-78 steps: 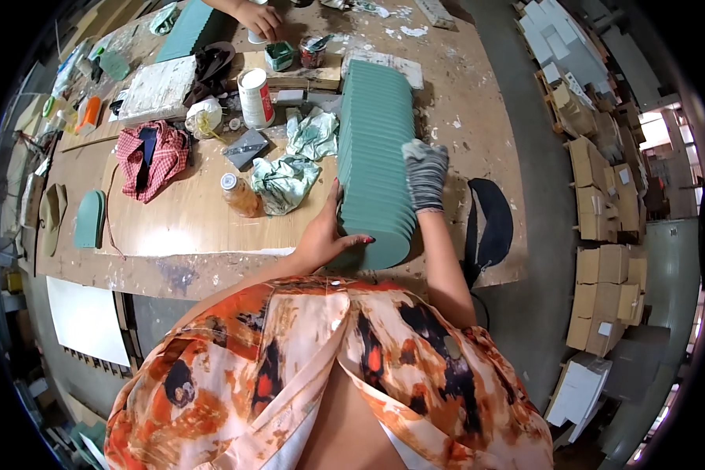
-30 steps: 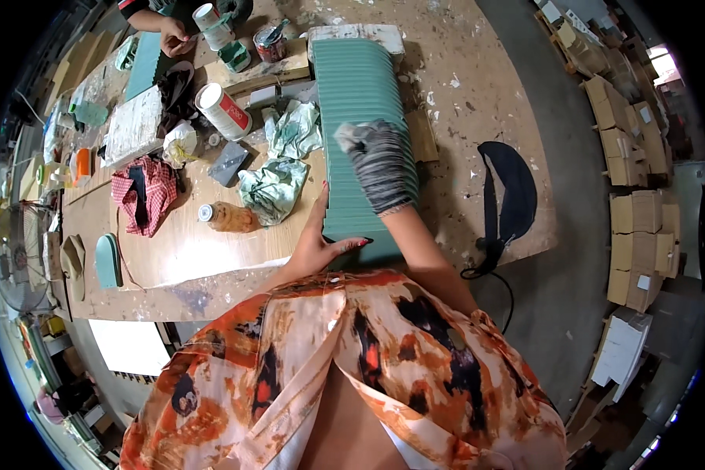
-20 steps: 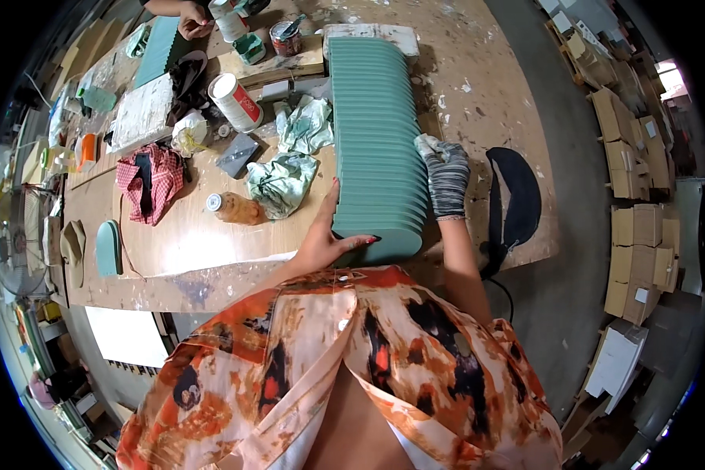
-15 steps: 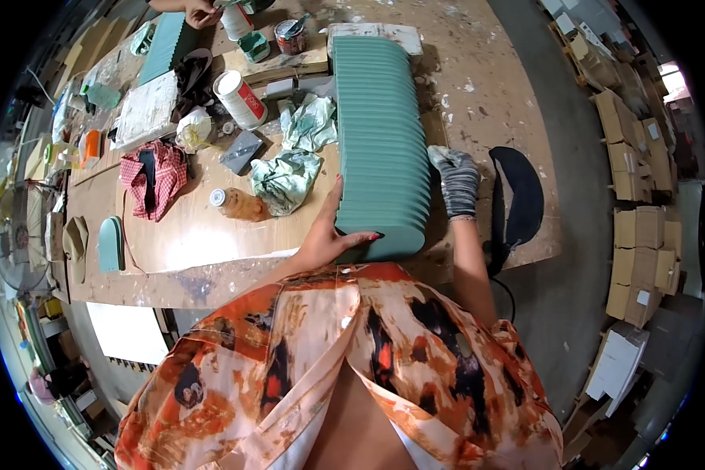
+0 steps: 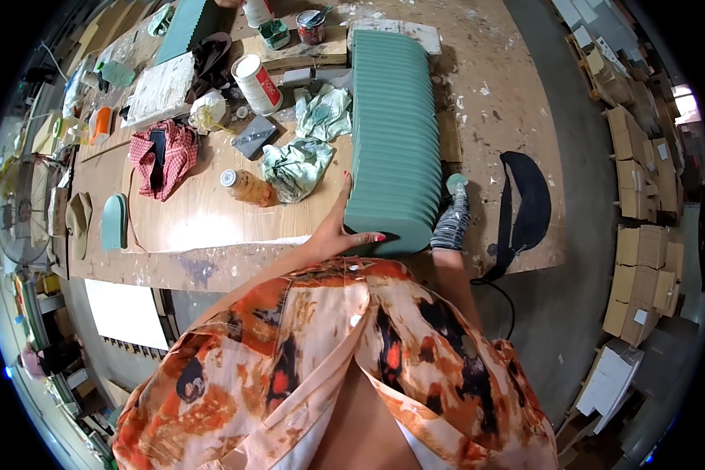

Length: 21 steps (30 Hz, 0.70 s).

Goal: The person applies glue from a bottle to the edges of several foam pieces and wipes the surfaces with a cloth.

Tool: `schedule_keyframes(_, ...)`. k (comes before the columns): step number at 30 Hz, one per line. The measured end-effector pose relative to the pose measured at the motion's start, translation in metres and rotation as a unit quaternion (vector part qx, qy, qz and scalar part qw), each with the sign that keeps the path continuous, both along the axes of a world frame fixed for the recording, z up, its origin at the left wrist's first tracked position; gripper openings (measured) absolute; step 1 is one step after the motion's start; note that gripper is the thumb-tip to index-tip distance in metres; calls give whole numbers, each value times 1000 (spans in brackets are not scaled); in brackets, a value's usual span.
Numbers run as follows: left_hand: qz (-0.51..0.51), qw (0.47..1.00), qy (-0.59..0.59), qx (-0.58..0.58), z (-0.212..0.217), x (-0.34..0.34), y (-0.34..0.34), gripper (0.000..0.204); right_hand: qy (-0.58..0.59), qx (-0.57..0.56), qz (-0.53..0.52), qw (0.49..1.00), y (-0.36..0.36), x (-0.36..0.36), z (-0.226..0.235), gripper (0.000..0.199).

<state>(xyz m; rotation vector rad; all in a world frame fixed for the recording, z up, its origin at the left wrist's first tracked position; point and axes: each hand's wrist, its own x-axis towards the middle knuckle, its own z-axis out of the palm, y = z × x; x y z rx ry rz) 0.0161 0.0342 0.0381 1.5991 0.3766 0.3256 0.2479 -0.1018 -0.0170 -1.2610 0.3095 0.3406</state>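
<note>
The green ribbed panel (image 5: 393, 133) lies flat on the wooden workbench (image 5: 211, 223), with its long side going away from the person and its near end at the table edge. Its surface has many rounded ridges running across it, painted in a matte sea-green colour.

The left hand (image 5: 343, 227) presses on the near left corner of the panel. The fingers are spread, the thumb lies along the near end face, and the other fingers rest against the left side. The right hand (image 5: 451, 219) is at the near right corner. It wears a grey striped glove with green stains, and it seems to hold a small pad or sponge against the panel's side, though the view there is too small to be sure; I cannot tell how its fingers are set.

Just left of the panel lie two crumpled green-stained rags (image 5: 305, 145), a small amber bottle (image 5: 247, 188) on its side and a red checked cloth (image 5: 164, 157). A white cylindrical can (image 5: 257, 84) stands further back. To the right, a black strap bag (image 5: 525, 204) rests on the bare, paint-spotted board.
</note>
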Motion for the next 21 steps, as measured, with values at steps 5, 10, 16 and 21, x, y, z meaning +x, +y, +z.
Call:
schedule_keyframes(5, -19, 999, -29, 42, -13, 0, 4, 120, 66, 86, 27, 994, 4, -6, 15, 40)
schedule_keyframes(10, -27, 997, -9, 78, -7, 4, 6, 119, 33, 101, 40, 994, 3, -2, 16, 33)
schedule_keyframes(16, -14, 996, 6, 83, -4, 2, 3, 120, -221, -8, 89, 971, 4, -29, 82, 27)
schedule_keyframes(21, -18, 997, 5, 76, -7, 3, 3, 132, -560, -92, 243, 787, -7, -90, 94, 55)
